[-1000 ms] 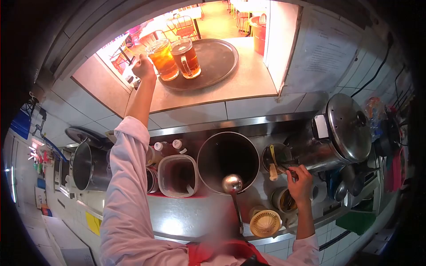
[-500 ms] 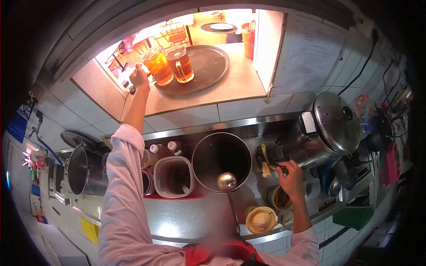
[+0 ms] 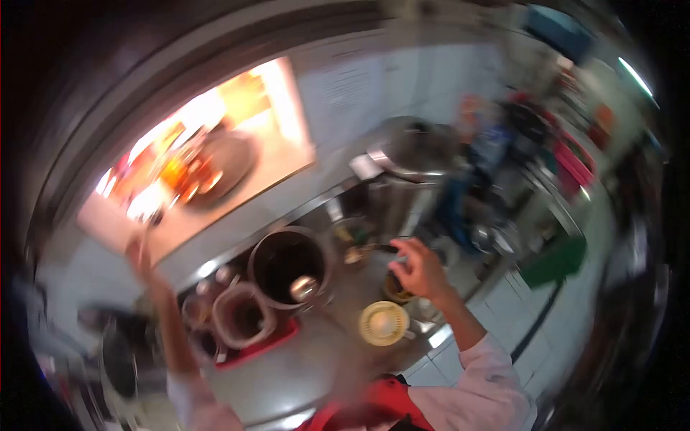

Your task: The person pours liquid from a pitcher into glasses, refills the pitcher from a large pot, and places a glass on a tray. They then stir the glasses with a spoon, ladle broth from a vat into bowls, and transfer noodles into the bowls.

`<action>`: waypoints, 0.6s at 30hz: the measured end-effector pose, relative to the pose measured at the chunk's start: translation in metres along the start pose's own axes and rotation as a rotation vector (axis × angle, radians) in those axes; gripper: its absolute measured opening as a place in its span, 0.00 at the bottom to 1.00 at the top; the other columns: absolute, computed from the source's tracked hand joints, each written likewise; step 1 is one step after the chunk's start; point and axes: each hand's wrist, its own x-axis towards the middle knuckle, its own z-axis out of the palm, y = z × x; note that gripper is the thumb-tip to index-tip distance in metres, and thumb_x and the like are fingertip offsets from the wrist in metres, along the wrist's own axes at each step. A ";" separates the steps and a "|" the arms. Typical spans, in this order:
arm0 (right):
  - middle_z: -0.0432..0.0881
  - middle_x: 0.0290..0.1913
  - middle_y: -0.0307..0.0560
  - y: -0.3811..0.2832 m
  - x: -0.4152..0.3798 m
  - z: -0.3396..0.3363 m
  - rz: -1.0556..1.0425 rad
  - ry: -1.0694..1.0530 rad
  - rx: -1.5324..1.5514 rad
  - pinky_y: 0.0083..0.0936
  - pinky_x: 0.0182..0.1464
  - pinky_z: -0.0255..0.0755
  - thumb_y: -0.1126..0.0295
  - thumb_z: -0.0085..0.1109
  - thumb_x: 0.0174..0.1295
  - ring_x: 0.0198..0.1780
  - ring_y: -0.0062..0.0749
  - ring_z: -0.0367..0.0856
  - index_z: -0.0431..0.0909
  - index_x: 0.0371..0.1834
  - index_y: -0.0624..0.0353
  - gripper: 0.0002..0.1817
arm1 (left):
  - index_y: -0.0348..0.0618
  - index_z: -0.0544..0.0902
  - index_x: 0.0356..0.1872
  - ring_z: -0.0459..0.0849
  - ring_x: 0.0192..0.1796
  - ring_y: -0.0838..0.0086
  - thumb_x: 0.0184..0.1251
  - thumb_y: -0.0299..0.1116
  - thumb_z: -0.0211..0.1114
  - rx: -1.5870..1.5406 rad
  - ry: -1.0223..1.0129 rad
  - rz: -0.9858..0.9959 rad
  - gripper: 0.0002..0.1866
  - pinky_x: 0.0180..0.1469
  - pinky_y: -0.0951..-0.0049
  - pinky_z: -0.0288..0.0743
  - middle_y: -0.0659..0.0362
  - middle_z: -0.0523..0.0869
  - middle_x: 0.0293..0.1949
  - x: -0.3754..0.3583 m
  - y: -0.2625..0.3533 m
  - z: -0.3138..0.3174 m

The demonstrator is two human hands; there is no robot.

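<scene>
My left hand [image 3: 139,250] reaches to the near left edge of the serving-window ledge [image 3: 248,197]. It is smeared by motion, and its fingers cannot be made out. Beyond it, glass mugs of amber drink [image 3: 190,176] stand on a dark round tray [image 3: 241,165]. My right hand [image 3: 420,269] hovers over the counter, fingers curved and thumb apart from them. Its fingertips are close to the dark handle [image 3: 381,248] of a small vessel; no firm grip shows. Below that hand sits a yellow citrus juicer [image 3: 384,323].
A deep pot [image 3: 256,267] with a ladle [image 3: 303,289] stands mid-counter. Left of it, a plastic tub [image 3: 228,316] rests in a red tray [image 3: 269,345]. A large lidded pot [image 3: 413,154] is at the back right. Stacked utensils [image 3: 485,237] and a green bin [image 3: 550,262] lie farther right.
The view has swung right and blurred. My left hand has drawn back from beside the mugs toward the ledge's near edge. My right hand's fingers have spread from near the dark handle.
</scene>
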 end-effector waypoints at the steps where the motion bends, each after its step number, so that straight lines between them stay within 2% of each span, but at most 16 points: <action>1: 0.77 0.37 0.44 0.001 -0.016 -0.010 -0.065 0.080 -0.035 0.30 0.33 0.72 0.68 0.64 0.56 0.28 0.34 0.77 0.76 0.53 0.55 0.20 | 0.34 0.74 0.57 0.71 0.62 0.54 0.72 0.41 0.47 -0.370 0.131 -0.348 0.22 0.65 0.58 0.63 0.47 0.73 0.59 -0.033 0.133 0.012; 2: 0.76 0.36 0.43 -0.006 -0.032 -0.026 -0.024 0.120 -0.003 0.29 0.31 0.72 0.68 0.65 0.56 0.25 0.32 0.76 0.76 0.53 0.55 0.20 | 0.33 0.73 0.58 0.71 0.62 0.62 0.72 0.40 0.48 -0.010 -0.038 0.130 0.22 0.66 0.63 0.62 0.50 0.76 0.55 -0.063 0.135 -0.009; 4: 0.76 0.33 0.40 -0.021 -0.076 -0.051 0.047 0.213 0.053 0.25 0.27 0.69 0.68 0.65 0.57 0.22 0.28 0.72 0.77 0.52 0.54 0.19 | 0.34 0.79 0.49 0.76 0.53 0.64 0.70 0.39 0.51 0.085 -0.318 0.300 0.19 0.58 0.61 0.69 0.51 0.79 0.48 -0.128 0.201 -0.022; 5: 0.76 0.33 0.40 -0.026 -0.103 -0.056 0.085 0.274 0.043 0.25 0.27 0.69 0.68 0.65 0.57 0.22 0.28 0.72 0.77 0.52 0.54 0.19 | 0.33 0.78 0.38 0.81 0.41 0.61 0.69 0.41 0.52 -0.663 -0.311 -0.319 0.17 0.47 0.63 0.74 0.50 0.83 0.36 -0.175 0.165 -0.008; 6: 0.76 0.33 0.39 -0.027 -0.131 -0.062 0.133 0.330 0.043 0.24 0.26 0.69 0.70 0.65 0.56 0.21 0.27 0.72 0.77 0.51 0.54 0.18 | 0.39 0.78 0.33 0.80 0.41 0.69 0.64 0.36 0.56 -0.567 -0.537 -0.542 0.10 0.48 0.69 0.74 0.53 0.82 0.36 -0.213 0.192 -0.007; 7: 0.76 0.33 0.38 -0.026 -0.162 -0.069 0.173 0.380 0.036 0.23 0.25 0.68 0.71 0.65 0.56 0.21 0.26 0.72 0.77 0.51 0.55 0.18 | 0.39 0.78 0.34 0.81 0.35 0.69 0.60 0.32 0.60 -0.608 -0.831 -0.101 0.07 0.41 0.70 0.76 0.54 0.82 0.30 -0.248 0.206 0.004; 8: 0.76 0.30 0.37 -0.021 -0.195 -0.068 0.266 0.423 0.079 0.20 0.25 0.66 0.71 0.65 0.55 0.21 0.21 0.70 0.79 0.48 0.56 0.16 | 0.34 0.80 0.37 0.82 0.36 0.67 0.61 0.45 0.63 -0.699 -0.927 -0.277 0.20 0.40 0.68 0.75 0.53 0.84 0.31 -0.292 0.226 0.012; 9: 0.75 0.27 0.37 -0.011 -0.232 -0.063 0.349 0.462 0.118 0.18 0.25 0.64 0.70 0.66 0.55 0.20 0.16 0.67 0.81 0.45 0.57 0.13 | 0.34 0.80 0.41 0.82 0.38 0.66 0.61 0.43 0.64 -0.770 -0.964 -0.561 0.19 0.43 0.68 0.75 0.55 0.85 0.32 -0.368 0.208 0.028; 10: 0.76 0.26 0.37 0.002 -0.271 -0.058 0.550 0.424 0.160 0.18 0.26 0.65 0.69 0.65 0.56 0.22 0.15 0.68 0.81 0.44 0.56 0.12 | 0.38 0.81 0.35 0.85 0.38 0.67 0.62 0.35 0.58 -0.706 -1.100 -0.683 0.11 0.46 0.68 0.77 0.55 0.85 0.31 -0.370 0.285 0.023; 11: 0.77 0.26 0.37 0.021 -0.319 -0.045 0.750 0.375 0.211 0.17 0.27 0.66 0.68 0.64 0.57 0.23 0.15 0.69 0.82 0.42 0.56 0.11 | 0.39 0.83 0.40 0.85 0.37 0.65 0.64 0.36 0.58 -0.679 -1.335 -0.435 0.12 0.46 0.68 0.77 0.57 0.87 0.30 -0.396 0.302 0.024; 13: 0.84 0.35 0.45 0.124 -0.467 0.026 0.702 0.271 0.031 0.33 0.41 0.75 0.49 0.65 0.55 0.37 0.39 0.82 0.81 0.42 0.55 0.21 | 0.42 0.82 0.47 0.84 0.45 0.64 0.64 0.38 0.59 -0.515 -1.764 -0.378 0.15 0.50 0.69 0.75 0.54 0.86 0.42 -0.483 0.287 0.035; 14: 0.85 0.42 0.49 0.127 -0.509 0.029 0.796 -0.146 -0.034 0.37 0.50 0.74 0.41 0.64 0.51 0.44 0.46 0.82 0.81 0.47 0.53 0.30 | 0.40 0.80 0.48 0.85 0.43 0.64 0.65 0.43 0.59 -0.404 -2.014 -0.062 0.19 0.48 0.66 0.75 0.52 0.86 0.41 -0.588 0.221 0.046; 15: 0.83 0.48 0.51 0.119 -0.544 0.039 0.949 -0.236 0.087 0.36 0.56 0.72 0.39 0.63 0.50 0.50 0.46 0.81 0.80 0.52 0.52 0.33 | 0.38 0.77 0.49 0.85 0.42 0.64 0.65 0.48 0.59 -0.349 -2.202 0.303 0.23 0.47 0.62 0.76 0.50 0.87 0.40 -0.684 0.163 0.056; 16: 0.82 0.52 0.52 0.146 -0.591 0.077 1.028 -0.373 0.010 0.33 0.59 0.70 0.42 0.62 0.52 0.55 0.43 0.79 0.79 0.56 0.53 0.33 | 0.38 0.77 0.50 0.85 0.43 0.64 0.65 0.48 0.59 -0.285 -2.378 0.223 0.23 0.47 0.62 0.76 0.50 0.86 0.40 -0.675 0.172 0.055; 17: 0.82 0.53 0.52 0.090 -0.571 0.036 0.914 -0.370 0.590 0.32 0.58 0.70 0.45 0.59 0.56 0.56 0.37 0.78 0.78 0.56 0.57 0.31 | 0.38 0.77 0.50 0.84 0.44 0.64 0.65 0.48 0.59 -0.190 -2.467 0.113 0.23 0.48 0.62 0.75 0.50 0.86 0.41 -0.669 0.187 0.068; 18: 0.82 0.53 0.48 0.091 -0.589 0.041 0.882 -0.271 0.593 0.31 0.55 0.72 0.49 0.57 0.59 0.53 0.32 0.79 0.77 0.56 0.59 0.28 | 0.39 0.77 0.51 0.84 0.44 0.64 0.65 0.48 0.59 -0.105 -2.513 0.062 0.23 0.48 0.63 0.75 0.50 0.85 0.42 -0.671 0.194 0.082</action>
